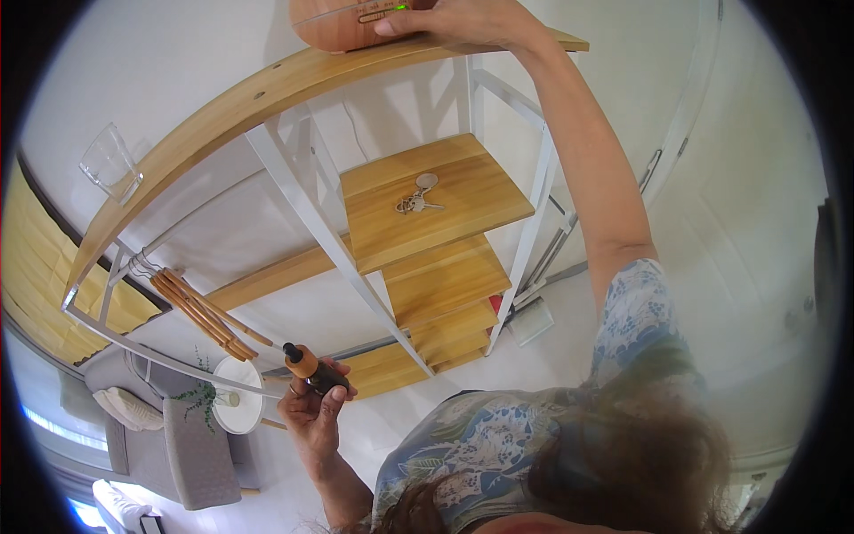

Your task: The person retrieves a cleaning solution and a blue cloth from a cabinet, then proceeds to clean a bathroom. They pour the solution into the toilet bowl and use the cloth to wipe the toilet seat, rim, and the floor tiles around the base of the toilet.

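Note:
My left hand (318,408) is closed around a small dark dropper bottle (313,374) with a wooden-looking collar and a black rubber bulb. It holds the bottle tilted, in front of the rack. My right hand (463,21) reaches up to a round wood-grain aroma diffuser (334,22) on the top shelf (294,76). The thumb lies on the diffuser's front beside a small green light. Fingers of that hand curl over its side, partly cut off by the upper edge of the view, as is the diffuser's top.
A clear glass (111,165) stands at the top shelf's left end. Keys (416,203) lie on a lower shelf (480,182). Wooden hangers (200,316) hang from the white rail. Lower left are a grey sofa (191,454) and a round white table (238,414) with a plant.

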The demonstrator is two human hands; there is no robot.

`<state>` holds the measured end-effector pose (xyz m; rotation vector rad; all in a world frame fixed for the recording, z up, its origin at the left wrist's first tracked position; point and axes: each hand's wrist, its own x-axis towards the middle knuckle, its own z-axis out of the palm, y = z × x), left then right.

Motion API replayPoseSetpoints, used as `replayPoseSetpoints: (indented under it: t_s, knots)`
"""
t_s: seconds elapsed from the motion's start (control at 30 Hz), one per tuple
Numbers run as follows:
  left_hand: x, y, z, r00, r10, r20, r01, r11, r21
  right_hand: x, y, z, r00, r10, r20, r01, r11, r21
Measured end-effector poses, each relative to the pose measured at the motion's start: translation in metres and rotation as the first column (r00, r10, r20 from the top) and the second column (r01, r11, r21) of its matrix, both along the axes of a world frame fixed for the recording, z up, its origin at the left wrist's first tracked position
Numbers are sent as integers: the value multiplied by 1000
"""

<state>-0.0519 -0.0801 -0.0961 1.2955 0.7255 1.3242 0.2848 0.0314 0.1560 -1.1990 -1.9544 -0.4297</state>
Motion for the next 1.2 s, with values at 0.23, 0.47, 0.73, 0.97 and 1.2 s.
replayPoseSetpoints:
  t_s: [0.23, 0.47, 0.73, 0.97, 1.2]
  knots:
    - [1, -7, 1, 999, 43, 7, -44, 998, 38, -11, 3, -3, 991, -126, -54, 132, 983, 128]
    - [0, -16, -4, 993, 118, 26, -119, 992, 39, -29, -23, -32, 988, -148, 44, 90, 782, 617]
    - [-11, -44, -8, 985, 154, 83, -151, 988, -36, -13, 13, -235, 927, -169, 336, 195, 980, -47]
    - [-32, -67, -8, 929, 361, 77, -356, 932, -66, -63, -20, -237, 843, 333, -423, -505, 763, -404]
    - [-73, -88, -8, 827, 554, 92, -557, 830, 4, -202, -41, -67, 590, 673, -446, -728, 683, 68]
